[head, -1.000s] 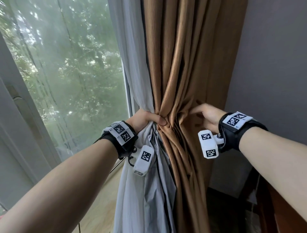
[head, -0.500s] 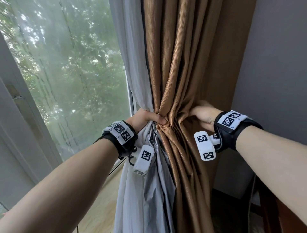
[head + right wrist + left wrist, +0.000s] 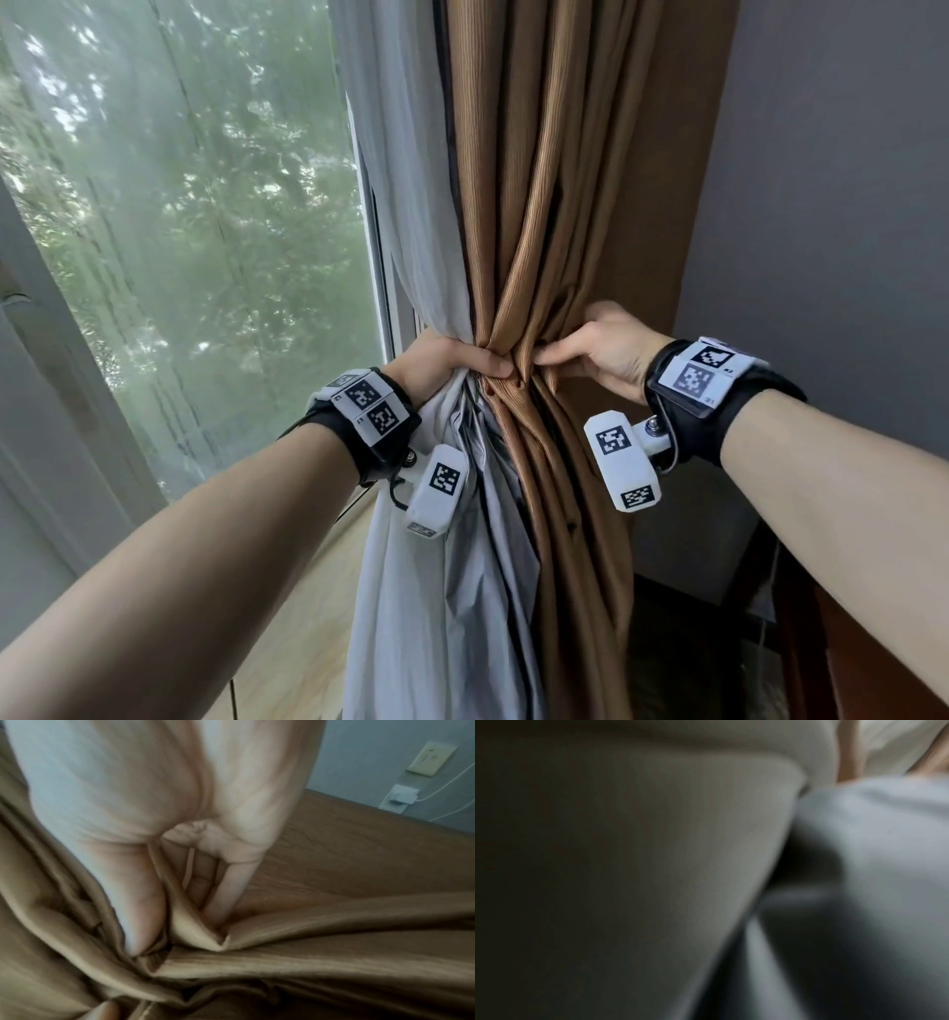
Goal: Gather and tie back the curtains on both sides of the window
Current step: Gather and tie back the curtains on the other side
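Window-side brown curtain (image 3: 518, 216), bunched, pleated.

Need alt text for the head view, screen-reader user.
Left hand grips a gathered brown curtain and grey lining at waist height; the right hand pinches a brown fold beside it. Window on the left, grey wall on the right.

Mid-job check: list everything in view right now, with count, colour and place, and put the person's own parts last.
brown curtain: one, brown, gathered at centre beside the wall
grey curtain: one, pale grey, left of the brown one, bunched with it
window: one, glass with green trees behind, left
wall: grey, right
wall plate: one, cream, on the wall, right wrist view
charger: one, white, plugged in below the plate, white cable
left hand: grips the bunched curtains from the left
right hand: pinches brown folds from the right
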Available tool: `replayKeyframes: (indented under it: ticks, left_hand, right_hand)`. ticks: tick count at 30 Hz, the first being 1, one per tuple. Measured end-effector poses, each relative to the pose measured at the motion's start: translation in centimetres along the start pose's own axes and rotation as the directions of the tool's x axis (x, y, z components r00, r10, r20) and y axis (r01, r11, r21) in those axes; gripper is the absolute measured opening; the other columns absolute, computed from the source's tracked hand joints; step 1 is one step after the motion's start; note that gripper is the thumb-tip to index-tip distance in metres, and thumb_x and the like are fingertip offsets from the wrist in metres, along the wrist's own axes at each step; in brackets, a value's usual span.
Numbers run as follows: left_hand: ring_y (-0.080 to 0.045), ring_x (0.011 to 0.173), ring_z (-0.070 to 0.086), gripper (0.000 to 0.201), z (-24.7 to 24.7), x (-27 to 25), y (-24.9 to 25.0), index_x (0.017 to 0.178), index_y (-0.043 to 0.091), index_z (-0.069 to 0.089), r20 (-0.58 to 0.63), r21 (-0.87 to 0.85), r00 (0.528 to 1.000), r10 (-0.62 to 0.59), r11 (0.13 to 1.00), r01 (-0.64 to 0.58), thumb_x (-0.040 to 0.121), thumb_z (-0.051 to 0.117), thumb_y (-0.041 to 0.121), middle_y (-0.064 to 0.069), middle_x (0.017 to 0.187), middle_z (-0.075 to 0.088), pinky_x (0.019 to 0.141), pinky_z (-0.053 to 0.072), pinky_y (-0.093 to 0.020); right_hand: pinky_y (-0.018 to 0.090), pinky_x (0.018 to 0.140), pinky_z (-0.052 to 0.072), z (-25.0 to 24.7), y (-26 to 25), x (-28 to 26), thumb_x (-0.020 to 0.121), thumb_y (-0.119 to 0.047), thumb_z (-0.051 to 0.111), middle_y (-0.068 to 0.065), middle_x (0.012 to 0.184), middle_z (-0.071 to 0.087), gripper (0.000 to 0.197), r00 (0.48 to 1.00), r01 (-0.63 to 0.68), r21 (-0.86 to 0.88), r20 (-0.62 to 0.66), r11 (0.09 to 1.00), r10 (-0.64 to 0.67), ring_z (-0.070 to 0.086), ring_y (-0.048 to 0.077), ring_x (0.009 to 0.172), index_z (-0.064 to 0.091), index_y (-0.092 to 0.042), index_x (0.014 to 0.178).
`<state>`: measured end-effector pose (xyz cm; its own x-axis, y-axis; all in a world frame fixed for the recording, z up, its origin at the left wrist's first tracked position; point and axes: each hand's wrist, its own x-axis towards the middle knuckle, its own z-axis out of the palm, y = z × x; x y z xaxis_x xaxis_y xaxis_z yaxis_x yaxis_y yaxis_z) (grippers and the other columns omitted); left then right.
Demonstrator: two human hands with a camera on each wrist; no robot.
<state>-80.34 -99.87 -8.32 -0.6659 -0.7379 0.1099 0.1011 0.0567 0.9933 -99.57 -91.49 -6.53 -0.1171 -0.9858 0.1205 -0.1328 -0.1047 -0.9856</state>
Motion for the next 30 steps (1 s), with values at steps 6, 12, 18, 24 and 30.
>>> replayKeyframes:
  ticks: [6,12,18,24,30]
  left_hand:
    - [-0.030,0.083,0.077,0.045,0.0,-1.2,0.7,0.114,-0.004,0.069,0.121,-0.037,0.990,-0.067,0.997,0.072,0.069,0.069,-0.006,-0.018,0.094,0.078,0.074,0.063,-0.037]
    - [-0.030,0.082,0.077,0.043,0.2,-1.6,0.8,0.113,-0.003,0.068,0.142,-0.080,0.988,-0.057,0.994,0.069,0.071,0.067,-0.005,-0.018,0.093,0.078,0.074,0.063,-0.037]
    - [-0.024,0.090,0.077,0.043,0.5,-2.3,1.3,0.117,-0.003,0.065,0.301,-0.096,0.950,-0.078,0.989,0.112,0.077,0.055,-0.014,-0.012,0.100,0.079,0.079,0.062,-0.033]
    - [-0.030,0.081,0.077,0.044,0.2,-1.7,1.1,0.112,-0.008,0.065,0.211,-0.065,0.973,-0.095,0.992,0.111,0.068,0.066,-0.006,-0.018,0.089,0.077,0.075,0.062,-0.038]
    - [-0.027,0.081,0.078,0.043,0.7,-1.8,1.2,0.115,-0.005,0.064,0.236,-0.078,0.967,-0.098,0.990,0.119,0.072,0.058,-0.007,-0.016,0.090,0.078,0.071,0.062,-0.035]
  right_hand:
    - [0.046,0.092,0.060,0.6,0.0,-0.2,0.084,0.020,0.065,0.017,0.107,0.080,0.031,1.000,-0.024,0.008,-0.008,1.000,0.024,0.076,0.034,0.104,0.073,0.002,0.108]
    - [0.029,0.075,0.064,0.8,0.2,-0.1,0.087,0.021,0.060,0.008,0.097,0.081,0.031,0.999,-0.023,0.023,0.027,0.999,0.022,0.078,0.020,0.090,0.073,-0.003,0.101]
    - [0.034,0.086,0.062,-0.3,-0.4,0.1,0.070,0.011,0.081,0.018,0.106,0.080,0.037,1.000,-0.008,-0.052,0.007,0.999,0.008,0.077,0.031,0.101,0.075,0.003,0.105]
    - [0.037,0.078,0.057,-2.7,0.2,0.3,0.057,0.004,0.069,0.020,0.092,0.072,0.038,0.990,-0.037,0.164,-0.129,0.986,0.058,0.069,0.032,0.079,0.072,0.002,0.095]
    - [0.047,0.103,0.054,-0.9,1.7,0.6,0.090,-0.016,0.055,0.018,0.109,0.076,0.032,0.973,-0.204,0.201,-0.061,0.958,0.220,0.071,0.036,0.104,0.072,0.004,0.109]
